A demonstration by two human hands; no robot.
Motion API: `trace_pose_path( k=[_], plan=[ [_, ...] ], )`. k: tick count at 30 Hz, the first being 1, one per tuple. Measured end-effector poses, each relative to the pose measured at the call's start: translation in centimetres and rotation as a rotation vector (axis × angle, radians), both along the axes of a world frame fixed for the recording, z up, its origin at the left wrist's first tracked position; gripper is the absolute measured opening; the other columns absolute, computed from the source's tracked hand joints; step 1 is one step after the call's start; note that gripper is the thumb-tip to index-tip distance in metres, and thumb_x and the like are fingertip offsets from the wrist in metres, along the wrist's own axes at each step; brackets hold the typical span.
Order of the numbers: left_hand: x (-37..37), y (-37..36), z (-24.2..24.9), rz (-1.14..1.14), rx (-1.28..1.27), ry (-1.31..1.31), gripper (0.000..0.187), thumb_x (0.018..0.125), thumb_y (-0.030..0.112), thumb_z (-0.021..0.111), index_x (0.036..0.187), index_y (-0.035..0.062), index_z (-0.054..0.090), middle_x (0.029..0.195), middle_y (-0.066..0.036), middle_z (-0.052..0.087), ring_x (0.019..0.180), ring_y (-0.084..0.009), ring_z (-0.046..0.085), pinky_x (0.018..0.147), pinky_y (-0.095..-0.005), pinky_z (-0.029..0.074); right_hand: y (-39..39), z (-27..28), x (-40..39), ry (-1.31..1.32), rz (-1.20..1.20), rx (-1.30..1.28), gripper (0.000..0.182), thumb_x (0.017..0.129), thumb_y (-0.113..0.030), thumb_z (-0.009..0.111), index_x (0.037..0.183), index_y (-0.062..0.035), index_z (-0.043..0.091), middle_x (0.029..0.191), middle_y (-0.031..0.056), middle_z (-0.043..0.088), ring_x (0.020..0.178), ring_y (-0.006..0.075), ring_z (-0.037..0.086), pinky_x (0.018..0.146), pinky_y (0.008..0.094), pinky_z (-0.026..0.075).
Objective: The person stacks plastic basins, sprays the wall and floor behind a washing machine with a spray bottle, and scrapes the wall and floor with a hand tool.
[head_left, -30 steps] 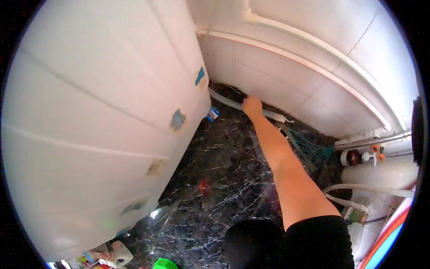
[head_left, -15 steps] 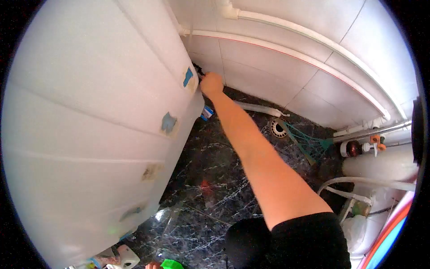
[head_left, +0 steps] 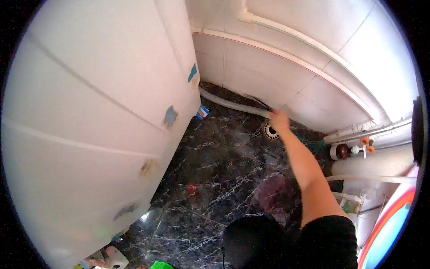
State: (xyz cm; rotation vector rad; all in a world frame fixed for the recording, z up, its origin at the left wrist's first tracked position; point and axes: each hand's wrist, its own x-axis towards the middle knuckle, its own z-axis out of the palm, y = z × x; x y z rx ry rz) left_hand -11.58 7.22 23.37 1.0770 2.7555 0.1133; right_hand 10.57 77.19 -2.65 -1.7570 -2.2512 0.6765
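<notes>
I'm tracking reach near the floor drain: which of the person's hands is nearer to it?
Right. The right hand is just above the floor drain, gripping the end of the white hose. The left hand is not in view.

left hand out of frame; hose [head_left: 233, 104] end behind tank [head_left: 89, 112]

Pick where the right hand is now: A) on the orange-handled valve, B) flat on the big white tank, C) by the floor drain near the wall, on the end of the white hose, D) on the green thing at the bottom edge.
C: the right hand sits at the end of the white hose, just above the floor drain at the foot of the tiled wall.
</notes>
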Motion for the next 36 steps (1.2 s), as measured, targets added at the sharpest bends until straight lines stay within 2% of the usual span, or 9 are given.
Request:
trace_pose_path(
  k=[5, 11, 14, 19, 24, 26, 32, 33, 36],
  plan=[
    [-1.0, 3.6, 0.0, -0.248, -0.075, -0.01, 0.025, 0.074, 0.002, 0.055, 0.099, 0.0029, 0.061, 0.091, -0.015, 0.06, 0.083, -0.0332, 0.057, 0.072, -0.0406, 0.049, 1.9, 0.9, -20.5, 0.08, -0.073, -0.085, 0.033, 0.087, -0.032, 0.056, 0.093, -0.0004, 0.065, 0.103, 0.0231, 0.063, 0.098, 0.0406, 0.059, 0.082, 0.0475, 0.047],
    [-1.5, 3.8, 1.8, -0.288, 0.026, 0.05, 0.022, 0.072, 0.003, 0.055, 0.093, 0.0016, 0.059, 0.085, -0.017, 0.056, 0.08, -0.0345, 0.054, 0.07, -0.043, 0.046, 3.2, 0.5, -0.8, -0.424, 0.107, -0.081, 0.033, 0.087, -0.03, 0.054, 0.096, -0.0019, 0.068, 0.101, 0.0204, 0.064, 0.095, 0.035, 0.061, 0.081, 0.0463, 0.048],
    [-1.5, 3.1, 1.0, -0.303, 0.044, 0.059, 0.016, 0.071, -0.002, 0.056, 0.086, 0.0012, 0.056, 0.083, -0.017, 0.055, 0.077, -0.0354, 0.053, 0.067, -0.0434, 0.047, 0.7, 1.8, 8.1, -0.459, -0.076, -0.02, 0.025, 0.089, -0.027, 0.054, 0.097, -0.0094, 0.07, 0.095, 0.0161, 0.065, 0.091, 0.031, 0.063, 0.077, 0.0433, 0.05],
    [-1.2, 3.0, -0.7, -0.31, 0.103, 0.008, 0.012, 0.072, -0.005, 0.055, 0.082, 0.0014, 0.055, 0.08, -0.018, 0.054, 0.075, -0.0364, 0.053, 0.063, -0.0438, 0.046, 0.5, 1.3, -4.1, -0.323, 0.277, 0.294, 0.025, 0.088, -0.024, 0.052, 0.101, -0.0092, 0.068, 0.099, 0.0198, 0.064, 0.093, 0.0377, 0.061, 0.079, 0.0474, 0.049],
    [-1.4, 3.1, -1.2, -0.334, 0.097, 0.003, 0.011, 0.072, -0.004, 0.055, 0.082, 0.0013, 0.055, 0.08, -0.017, 0.055, 0.074, -0.0366, 0.053, 0.064, -0.044, 0.046, -0.8, 8.0, -21.6, 0.137, -0.075, 0.127, 0.025, 0.086, -0.022, 0.052, 0.089, 0.0002, 0.065, 0.094, 0.023, 0.065, 0.094, 0.0399, 0.061, 0.081, 0.048, 0.048],
    [-1.6, 2.3, -1.1, -0.305, 0.102, -0.025, 0.013, 0.073, -0.003, 0.055, 0.084, 0.0012, 0.057, 0.081, -0.017, 0.056, 0.076, -0.0365, 0.053, 0.066, -0.0437, 0.047, 4.4, 1.0, -18.8, -0.014, -0.042, 0.111, 0.025, 0.086, -0.022, 0.052, 0.089, -0.0004, 0.065, 0.096, 0.0215, 0.065, 0.095, 0.0387, 0.061, 0.081, 0.0469, 0.049],
    [-1.5, 1.3, -0.3, -0.14, 0.118, -0.112, 0.024, 0.079, 0.0, 0.057, 0.101, 0.0027, 0.063, 0.091, -0.017, 0.06, 0.085, -0.0355, 0.058, 0.073, -0.0432, 0.049, 1.4, -1.0, 0.5, -0.359, 0.107, 0.131, 0.038, 0.088, -0.033, 0.053, 0.11, -0.0043, 0.064, 0.104, 0.0199, 0.065, 0.094, 0.0369, 0.063, 0.081, 0.0466, 0.05],
    [-1.3, 1.2, -0.6, -0.126, 0.105, -0.146, 0.023, 0.079, 0.0, 0.057, 0.102, 0.0028, 0.063, 0.091, -0.017, 0.061, 0.084, -0.0358, 0.059, 0.073, -0.0436, 0.049, 2.1, -0.6, 0.1, -0.443, 0.294, 0.303, 0.037, 0.089, -0.033, 0.052, 0.107, -0.0025, 0.064, 0.103, 0.0211, 0.064, 0.093, 0.0378, 0.062, 0.08, 0.0473, 0.05],
    [-1.6, 0.5, -2.4, -0.208, 0.101, -0.058, 0.021, 0.08, 0.001, 0.057, 0.1, 0.0024, 0.063, 0.089, -0.017, 0.06, 0.082, -0.0359, 0.058, 0.069, -0.0429, 0.049, 2.6, 5.5, -9.7, -0.194, 0.113, 0.198, 0.032, 0.089, -0.027, 0.051, 0.1, -0.0008, 0.065, 0.101, 0.0231, 0.064, 0.093, 0.039, 0.062, 0.081, 0.0487, 0.048]
  ],
)
